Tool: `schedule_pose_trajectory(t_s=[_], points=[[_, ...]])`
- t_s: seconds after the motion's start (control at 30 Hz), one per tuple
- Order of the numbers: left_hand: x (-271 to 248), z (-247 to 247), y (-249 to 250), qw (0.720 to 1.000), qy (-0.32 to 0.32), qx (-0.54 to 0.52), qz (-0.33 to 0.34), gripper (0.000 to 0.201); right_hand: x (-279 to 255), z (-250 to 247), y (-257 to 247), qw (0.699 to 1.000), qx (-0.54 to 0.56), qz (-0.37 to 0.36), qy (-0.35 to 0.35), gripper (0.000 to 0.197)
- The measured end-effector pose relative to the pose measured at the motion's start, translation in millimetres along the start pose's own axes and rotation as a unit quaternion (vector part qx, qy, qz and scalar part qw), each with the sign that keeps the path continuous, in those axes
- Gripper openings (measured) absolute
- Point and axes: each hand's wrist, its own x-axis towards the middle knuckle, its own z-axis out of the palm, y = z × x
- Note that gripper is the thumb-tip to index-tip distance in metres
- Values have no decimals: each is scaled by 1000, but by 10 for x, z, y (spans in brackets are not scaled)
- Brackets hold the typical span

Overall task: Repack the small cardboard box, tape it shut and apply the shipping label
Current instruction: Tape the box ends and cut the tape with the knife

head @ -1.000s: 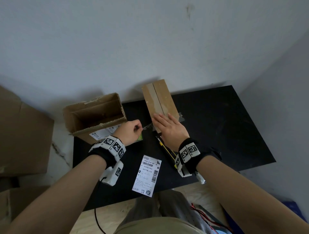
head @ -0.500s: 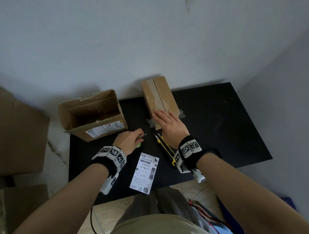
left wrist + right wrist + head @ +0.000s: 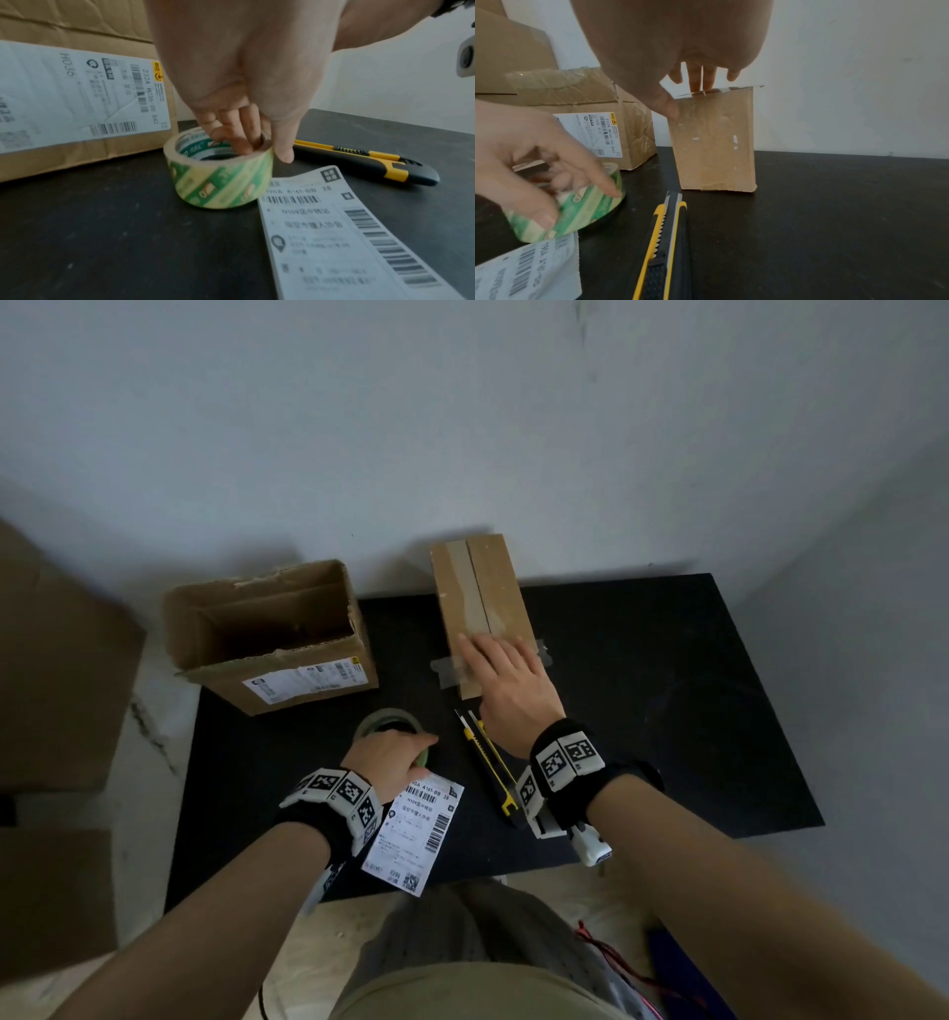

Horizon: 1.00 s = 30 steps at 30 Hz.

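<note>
The small cardboard box (image 3: 480, 593) stands closed on the black table (image 3: 667, 711), with clear tape along its top seam. A strip of tape (image 3: 445, 668) crosses its near end and sticks out on both sides. My right hand (image 3: 490, 654) lies flat on that end with straight fingers (image 3: 700, 81), the thumb against the front face (image 3: 716, 146). My left hand (image 3: 413, 755) grips the green tape roll (image 3: 221, 178), fingers inside the core and thumb outside; the roll rests on the table. The white shipping label (image 3: 416, 834) lies beside the roll.
A yellow and black utility knife (image 3: 488, 757) lies between my hands, blade end toward the small box. A larger open cardboard box (image 3: 267, 634) with an old label stands at the back left. More cardboard boxes (image 3: 56, 670) sit off the table's left side.
My left hand has drawn back from the small box toward me and brought the tape roll down onto the table by the label. The right hand has stayed pressed on the box.
</note>
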Motion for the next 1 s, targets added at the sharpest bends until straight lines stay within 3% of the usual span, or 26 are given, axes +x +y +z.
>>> schedule_pose_trajectory(t_s=[0.2,0.3,0.4,0.6,0.67,0.8,1.0], points=[[-44,111,96,998,11,-44,-50,58,-35,1,126,1000,11,-15,4,70],[-66,37,174,987,117,-60,-94,48,-82,-35,194,999,21,-19,14,67],[-84,-84,259,958,235,-126,-105,35,-168,-64,263,998,44,-8,42,65],[-100,-243,535,897,371,-236,-45,26,-339,-57,432,994,90,47,47,71],[-96,-269,610,886,376,-268,-40,31,-361,-40,468,986,131,87,52,73],[-26,-275,693,876,313,-365,-41,43,-382,-56,503,959,219,171,64,76],[128,-266,726,823,231,-518,-42,50,-356,-23,521,960,242,142,22,74]])
